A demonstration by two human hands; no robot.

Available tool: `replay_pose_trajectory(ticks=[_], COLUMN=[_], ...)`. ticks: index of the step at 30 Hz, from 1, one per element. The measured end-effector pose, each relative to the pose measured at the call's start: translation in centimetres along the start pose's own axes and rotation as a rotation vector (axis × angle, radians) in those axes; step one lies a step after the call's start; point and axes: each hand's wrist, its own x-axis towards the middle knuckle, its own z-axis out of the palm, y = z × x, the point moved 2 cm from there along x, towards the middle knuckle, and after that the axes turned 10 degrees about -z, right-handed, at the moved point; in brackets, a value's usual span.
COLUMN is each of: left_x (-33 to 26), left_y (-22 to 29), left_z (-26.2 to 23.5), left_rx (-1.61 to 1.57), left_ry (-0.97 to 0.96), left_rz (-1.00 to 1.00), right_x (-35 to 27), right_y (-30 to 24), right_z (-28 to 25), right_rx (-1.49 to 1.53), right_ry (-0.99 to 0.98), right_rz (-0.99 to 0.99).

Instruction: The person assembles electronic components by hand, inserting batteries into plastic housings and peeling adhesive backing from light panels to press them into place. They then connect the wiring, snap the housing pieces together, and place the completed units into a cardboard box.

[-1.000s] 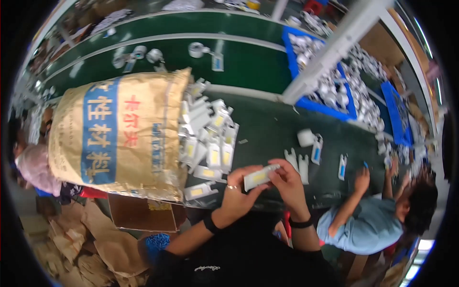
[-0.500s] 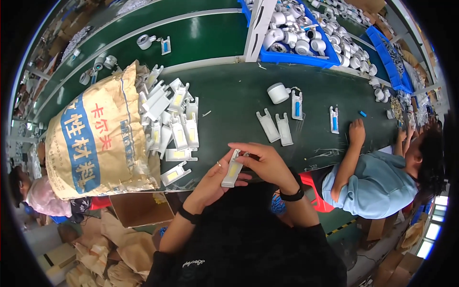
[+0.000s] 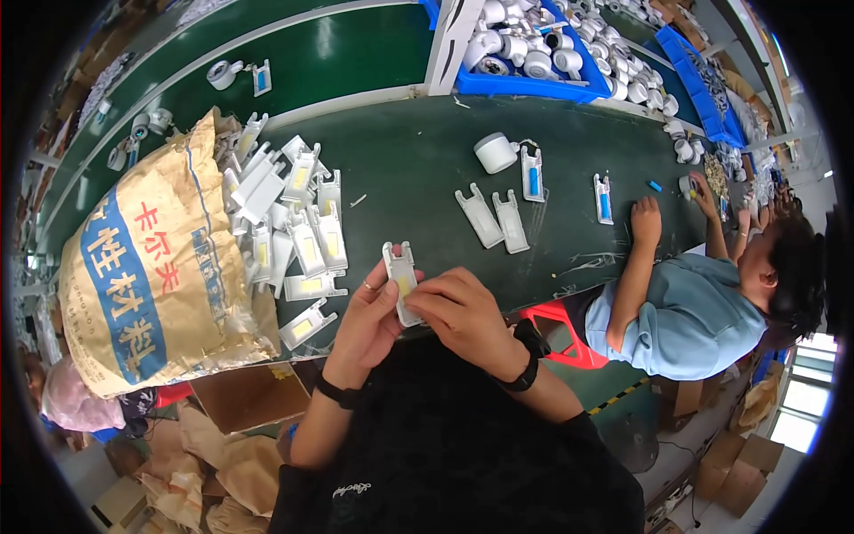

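Above the table's near edge I hold a white plastic housing with a yellow panel, its two-pronged end pointing away from me. My left hand grips its left side, thumb across the front. The bent fingers of my right hand pinch its lower right part, hiding some of the panel. Farther off lie two plain white housings, side by side. Beyond them, a round white lamp head is wired to a housing with a blue cell. Another housing with a blue cell lies farther right.
To the left, a large paper sack lies with a pile of white housings at its mouth. A blue crate of round lamp heads stands at the back. A co-worker in a blue top works at the right, beside a loose blue cell.
The housing has turned, and its pronged end now points away and slightly left. My right hand has shifted from its upper end to its lower right part. The whole view has shifted.
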Motion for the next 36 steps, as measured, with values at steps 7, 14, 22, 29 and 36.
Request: replay_pose_trajectory(ticks=[7, 14, 22, 29, 36], left_x=[0.8, 0.7, 0.5, 0.6, 0.8], left_y=[0.3, 0.3, 0.6, 0.6, 0.7], left_z=[0.4, 0.8, 1.4, 1.5, 1.6], left_rx=[0.04, 0.095, 0.092, 0.102, 0.12], left_ry=[-0.027, -0.014, 0.01, 0.032, 0.068], left_rz=[-0.012, -0.025, -0.04, -0.068, -0.069], right_x=[-0.5, -0.3, -0.4, -0.6, -0.5], right_y=[0.0, 0.1, 0.4, 0.4, 0.7], right_z=[-0.7, -1.1, -1.0, -1.2, -0.8], right_rx=[-0.002, -0.029, -0.025, 0.01, -0.003], right_ry=[0.02, 0.031, 0.048, 0.037, 0.081], right_rz=[-0.004, -0.043, -0.067, -0.047, -0.043])
